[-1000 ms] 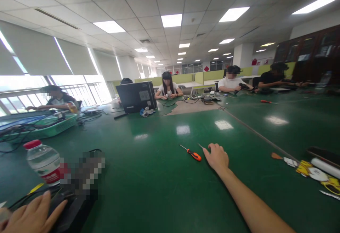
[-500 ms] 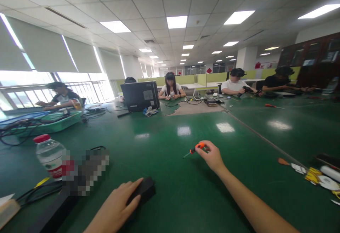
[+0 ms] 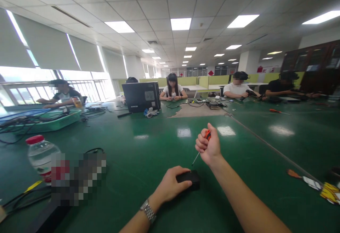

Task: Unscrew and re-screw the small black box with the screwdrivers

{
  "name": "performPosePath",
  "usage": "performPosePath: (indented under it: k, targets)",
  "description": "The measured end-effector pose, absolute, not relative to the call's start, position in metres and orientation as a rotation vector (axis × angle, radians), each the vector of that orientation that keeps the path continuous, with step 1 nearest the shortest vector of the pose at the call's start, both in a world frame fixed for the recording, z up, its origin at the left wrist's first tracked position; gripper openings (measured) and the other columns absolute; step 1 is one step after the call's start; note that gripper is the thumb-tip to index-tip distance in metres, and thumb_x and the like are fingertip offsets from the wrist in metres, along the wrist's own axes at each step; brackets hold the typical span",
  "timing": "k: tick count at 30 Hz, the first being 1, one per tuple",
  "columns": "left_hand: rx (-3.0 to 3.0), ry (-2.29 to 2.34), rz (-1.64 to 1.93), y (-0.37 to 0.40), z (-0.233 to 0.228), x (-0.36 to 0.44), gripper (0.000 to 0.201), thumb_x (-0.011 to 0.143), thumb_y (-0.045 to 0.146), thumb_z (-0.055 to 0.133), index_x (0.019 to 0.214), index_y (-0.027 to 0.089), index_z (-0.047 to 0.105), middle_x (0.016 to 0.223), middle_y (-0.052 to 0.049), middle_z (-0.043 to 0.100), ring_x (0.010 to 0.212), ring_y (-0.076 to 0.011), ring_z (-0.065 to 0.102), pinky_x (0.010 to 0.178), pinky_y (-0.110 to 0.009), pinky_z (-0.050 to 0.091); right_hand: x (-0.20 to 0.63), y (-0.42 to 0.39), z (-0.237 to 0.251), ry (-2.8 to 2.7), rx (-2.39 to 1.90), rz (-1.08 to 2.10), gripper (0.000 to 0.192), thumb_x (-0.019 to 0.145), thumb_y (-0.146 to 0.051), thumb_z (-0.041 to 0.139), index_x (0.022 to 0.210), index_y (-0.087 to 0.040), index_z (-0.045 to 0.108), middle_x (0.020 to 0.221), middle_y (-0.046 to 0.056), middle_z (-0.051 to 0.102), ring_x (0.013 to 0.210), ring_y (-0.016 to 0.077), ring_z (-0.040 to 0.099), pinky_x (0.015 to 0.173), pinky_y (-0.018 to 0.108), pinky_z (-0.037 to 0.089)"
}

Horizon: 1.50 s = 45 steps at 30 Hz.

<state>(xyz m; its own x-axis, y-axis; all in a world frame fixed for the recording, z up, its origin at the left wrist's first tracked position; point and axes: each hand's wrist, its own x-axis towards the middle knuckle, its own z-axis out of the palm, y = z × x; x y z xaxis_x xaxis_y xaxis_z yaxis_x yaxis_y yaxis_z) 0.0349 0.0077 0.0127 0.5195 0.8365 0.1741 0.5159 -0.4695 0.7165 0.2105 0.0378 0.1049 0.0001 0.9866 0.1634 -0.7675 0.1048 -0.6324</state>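
Observation:
My left hand (image 3: 174, 186) grips a small black box-shaped block (image 3: 195, 180) on the green table, thumb along the near side and fingers over the far side. A metal watch is on that wrist. My right hand (image 3: 208, 144) is wrapped in a fist round the orange and black handle of a screwdriver (image 3: 208, 135). Its thin shaft slants down and left, with the tip just above the far edge of the block. A small gap seems to part tip and block. What the block is cannot be made out.
On the left stand a water bottle (image 3: 44, 158) and a green basket (image 3: 61, 121) of cables. A black computer case (image 3: 142, 97) and gloves (image 3: 151, 113) are farther back. Another screwdriver (image 3: 277, 111) lies far right, flat cartoon-like pieces (image 3: 313, 182) nearer. Several people sit around the table.
My left hand has moved right with the black block. My right hand has gone from a fingertip hold on the screwdriver to a full fist, its shaft now pointing down toward the block.

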Motion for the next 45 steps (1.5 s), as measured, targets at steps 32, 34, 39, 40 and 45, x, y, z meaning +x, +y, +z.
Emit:
performPosePath:
  k: [32, 34, 39, 40, 45]
  targets:
    - [2.141, 1.099, 0.747, -0.009, 0.008, 0.037, 0.037, 0.074, 0.038, 0.070, 0.107, 0.020, 0.068, 0.098, -0.004, 0.066, 0.089, -0.0213, 0.060, 0.080, -0.028, 0.044, 0.206, 0.035, 0.069, -1.052, -0.325, 1.830, 0.047, 0.085, -0.052, 0.043, 0.051, -0.019, 0.048, 0.037, -0.011, 0.016, 0.032, 0.0050, 0.009, 0.031, 0.016, 0.014]
    - [2.127, 1.044, 0.724, -0.005, 0.006, 0.032, 0.041, 0.076, 0.040, 0.068, 0.111, 0.019, 0.066, 0.101, -0.004, 0.066, 0.090, -0.0212, 0.059, 0.082, -0.028, 0.044, 0.207, 0.036, 0.069, -1.068, -0.340, 1.825, 0.046, 0.085, -0.051, 0.043, 0.052, -0.019, 0.049, 0.037, -0.010, 0.018, 0.032, 0.0053, 0.011, 0.031, 0.016, 0.016]
    - [2.001, 0.892, 0.612, 0.009, 0.005, 0.013, 0.044, 0.077, 0.041, 0.067, 0.115, 0.019, 0.064, 0.108, -0.004, 0.066, 0.095, -0.0217, 0.059, 0.085, -0.029, 0.044, 0.209, 0.036, 0.074, -1.127, -0.513, 1.686, 0.038, 0.080, -0.052, 0.052, 0.069, -0.017, 0.062, 0.057, -0.002, 0.051, 0.049, 0.0094, 0.046, 0.047, 0.021, 0.039]
    - [2.002, 0.890, 0.598, 0.010, 0.006, 0.011, 0.042, 0.077, 0.040, 0.068, 0.113, 0.019, 0.065, 0.106, -0.003, 0.066, 0.093, -0.0214, 0.059, 0.084, -0.028, 0.044, 0.209, 0.036, 0.074, -1.132, -0.546, 1.651, 0.036, 0.079, -0.052, 0.054, 0.074, -0.017, 0.063, 0.061, -0.001, 0.054, 0.053, 0.0100, 0.049, 0.051, 0.022, 0.041]
    - [2.071, 0.925, 0.576, 0.005, 0.014, 0.011, 0.040, 0.076, 0.038, 0.068, 0.110, 0.017, 0.066, 0.096, -0.003, 0.068, 0.082, -0.0192, 0.060, 0.073, -0.025, 0.044, 0.210, 0.035, 0.075, -1.184, -0.645, 1.479, 0.026, 0.078, -0.044, 0.060, 0.080, -0.019, 0.062, 0.056, -0.005, 0.051, 0.049, 0.0094, 0.048, 0.050, 0.022, 0.038]
